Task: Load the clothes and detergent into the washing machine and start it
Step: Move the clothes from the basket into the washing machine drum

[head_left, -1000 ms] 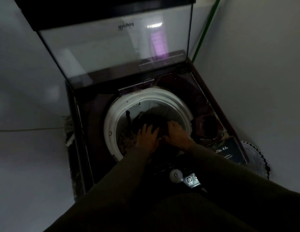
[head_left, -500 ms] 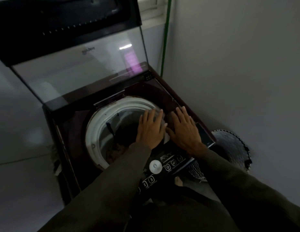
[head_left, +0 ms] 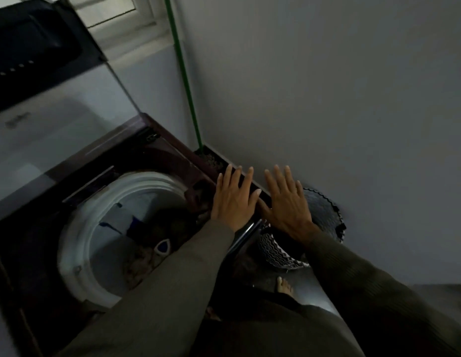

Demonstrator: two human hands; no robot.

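The top-loading washing machine [head_left: 152,155] stands with its glass lid [head_left: 43,124] raised. Dark clothes [head_left: 170,225] lie inside the drum, ringed by a white rim [head_left: 77,228]. My left hand [head_left: 234,199] hovers over the machine's right edge, fingers straight and spread, holding nothing. My right hand [head_left: 286,202] is just to its right, also flat and empty, above a black-and-white patterned laundry basket [head_left: 278,251] on the floor beside the machine. The basket's inside is too dark to read.
A grey wall [head_left: 327,99] runs close along the right side. A green hose or pole [head_left: 184,78] rises in the corner behind the machine. My bare foot [head_left: 284,286] is on the floor by the basket. A window frame [head_left: 116,11] is at the top.
Both hands have come out of the drum and moved right, from the clothes to above the machine's right edge and the basket. My view has swung to the right.
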